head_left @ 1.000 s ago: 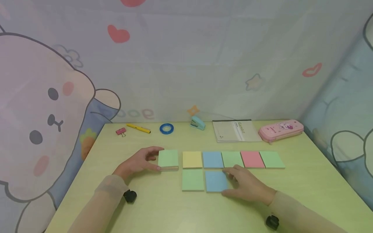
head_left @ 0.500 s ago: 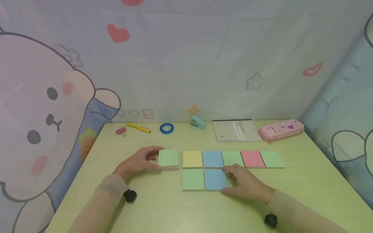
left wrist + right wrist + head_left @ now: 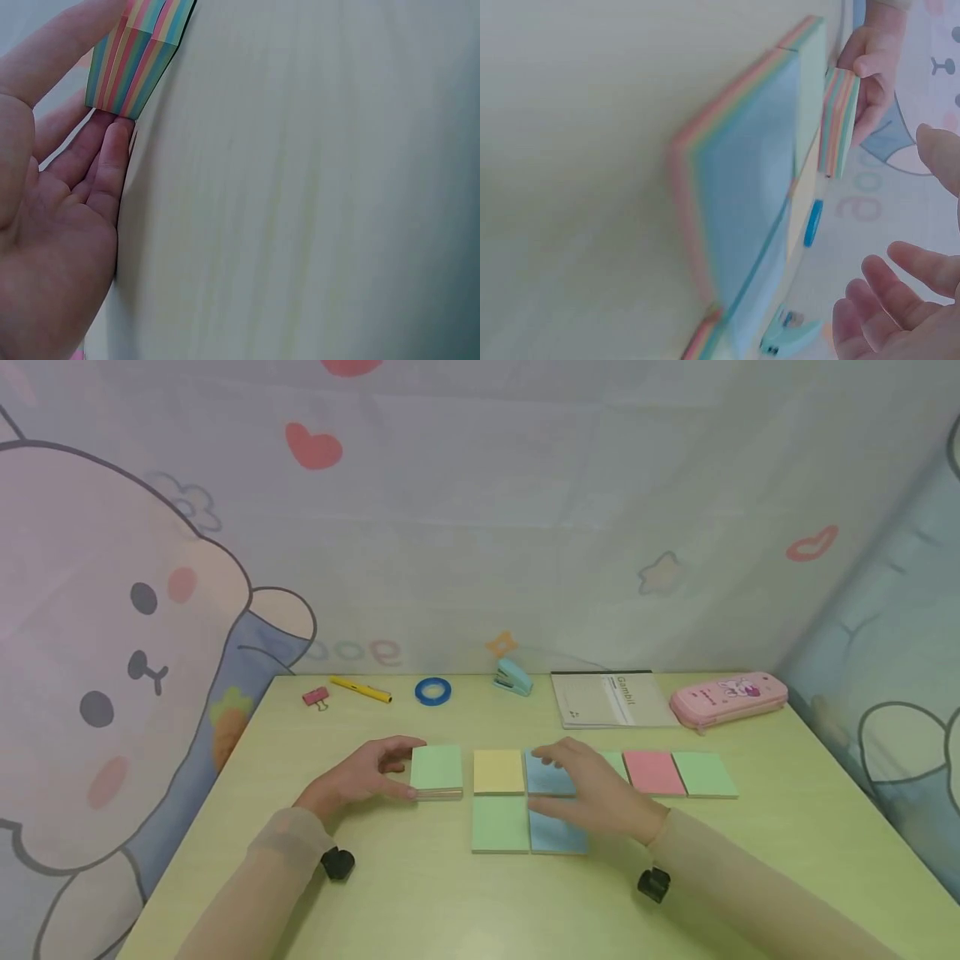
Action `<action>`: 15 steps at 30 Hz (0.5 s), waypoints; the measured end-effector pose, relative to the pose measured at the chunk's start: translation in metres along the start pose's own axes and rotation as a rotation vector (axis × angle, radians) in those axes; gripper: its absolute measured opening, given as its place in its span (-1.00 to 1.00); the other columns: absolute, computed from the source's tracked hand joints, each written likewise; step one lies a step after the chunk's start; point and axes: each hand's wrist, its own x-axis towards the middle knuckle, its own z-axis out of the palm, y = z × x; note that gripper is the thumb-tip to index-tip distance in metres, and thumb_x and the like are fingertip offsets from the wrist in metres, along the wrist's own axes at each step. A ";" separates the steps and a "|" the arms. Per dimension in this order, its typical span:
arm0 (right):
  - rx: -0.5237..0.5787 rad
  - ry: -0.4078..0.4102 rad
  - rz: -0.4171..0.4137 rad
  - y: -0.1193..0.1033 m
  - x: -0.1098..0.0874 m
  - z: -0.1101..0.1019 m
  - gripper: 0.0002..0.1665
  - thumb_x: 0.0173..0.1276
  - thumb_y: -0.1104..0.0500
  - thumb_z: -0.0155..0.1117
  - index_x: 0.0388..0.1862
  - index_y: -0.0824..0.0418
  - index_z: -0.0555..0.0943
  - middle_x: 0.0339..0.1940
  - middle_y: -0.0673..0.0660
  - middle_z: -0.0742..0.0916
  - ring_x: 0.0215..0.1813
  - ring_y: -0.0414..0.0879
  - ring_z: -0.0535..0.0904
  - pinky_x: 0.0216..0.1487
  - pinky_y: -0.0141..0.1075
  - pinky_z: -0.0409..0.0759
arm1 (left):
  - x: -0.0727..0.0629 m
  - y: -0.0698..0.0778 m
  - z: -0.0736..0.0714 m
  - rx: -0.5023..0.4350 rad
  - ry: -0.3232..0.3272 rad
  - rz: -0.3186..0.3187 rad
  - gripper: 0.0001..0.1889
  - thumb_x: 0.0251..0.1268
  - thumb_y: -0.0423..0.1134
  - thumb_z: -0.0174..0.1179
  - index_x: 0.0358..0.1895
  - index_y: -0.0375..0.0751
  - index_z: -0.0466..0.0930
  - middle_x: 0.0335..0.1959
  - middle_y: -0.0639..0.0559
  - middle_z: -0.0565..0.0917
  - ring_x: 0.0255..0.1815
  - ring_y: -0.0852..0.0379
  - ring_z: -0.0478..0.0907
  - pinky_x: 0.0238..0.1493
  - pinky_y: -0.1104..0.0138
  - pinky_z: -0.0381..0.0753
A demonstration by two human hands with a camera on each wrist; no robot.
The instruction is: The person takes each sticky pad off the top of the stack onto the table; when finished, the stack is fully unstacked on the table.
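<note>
Square, stripe-edged paper block (image 3: pixel 437 768) in the left hand (image 3: pixel 357 779)

I see a pale cloth (image 3: pixel 465 527) in front of me, with a red heart (image 3: pixel 313 447) and a star (image 3: pixel 660 574) on it. A big cartoon animal (image 3: pixel 112 639) is on my left. My right side wall (image 3: pixel 900 643) is bluish. The surface (image 3: pixel 465 910) looks yellow-green.

Pads (image 3: pixel 437 767) are matt paper; tabletop (image 3: pixel 420 893) looks smooth.
</note>
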 end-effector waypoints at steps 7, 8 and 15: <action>0.087 -0.052 -0.026 -0.019 0.049 0.021 -0.12 0.35 -0.18 0.51 0.47 0.27 0.47 0.41 0.20 0.59 0.44 0.16 0.48 0.45 0.10 0.44 | 0.000 -0.003 0.001 -0.002 -0.008 0.004 -0.18 0.15 -0.37 0.57 0.50 -0.33 0.39 0.43 -0.26 0.50 0.44 -0.23 0.41 0.53 -0.17 0.30; 0.077 -0.055 -0.036 -0.021 0.056 0.024 -0.11 0.34 -0.18 0.52 0.47 0.28 0.47 0.41 0.21 0.59 0.45 0.16 0.48 0.46 0.09 0.44 | 0.000 -0.003 0.001 0.001 -0.006 0.001 -0.18 0.15 -0.36 0.58 0.50 -0.32 0.40 0.43 -0.25 0.50 0.44 -0.23 0.41 0.53 -0.17 0.30; -0.001 -0.109 -0.014 -0.030 0.096 0.045 0.00 0.28 -0.18 0.56 0.51 0.33 0.42 0.46 0.24 0.55 0.49 0.16 0.43 0.52 0.03 0.39 | -0.001 -0.001 0.000 0.008 0.006 -0.018 -0.16 0.12 -0.33 0.60 0.50 -0.24 0.42 0.44 -0.19 0.51 0.46 -0.21 0.41 0.54 -0.15 0.30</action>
